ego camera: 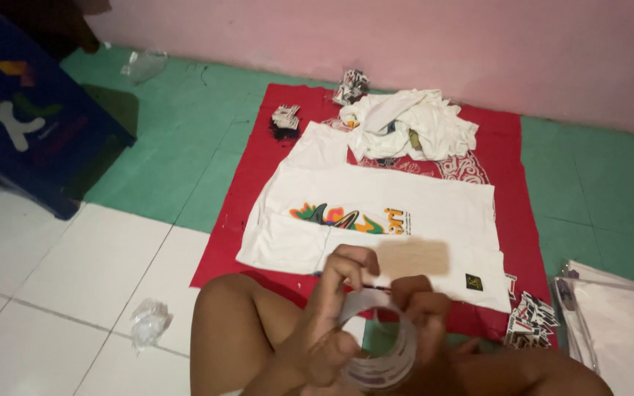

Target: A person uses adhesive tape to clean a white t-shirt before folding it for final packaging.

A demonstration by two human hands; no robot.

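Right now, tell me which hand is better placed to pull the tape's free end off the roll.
Probably the right hand: its fingers pinch at the strip lifting off the top of the tape roll. The left hand wraps the roll's side and steadies it. The pinch itself is blurred.

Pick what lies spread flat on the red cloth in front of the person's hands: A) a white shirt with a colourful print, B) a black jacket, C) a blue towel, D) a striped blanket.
A: a white shirt with a multicoloured print lies flat on the red cloth, beyond the left hand and right hand, which hold a roll of clear tape.
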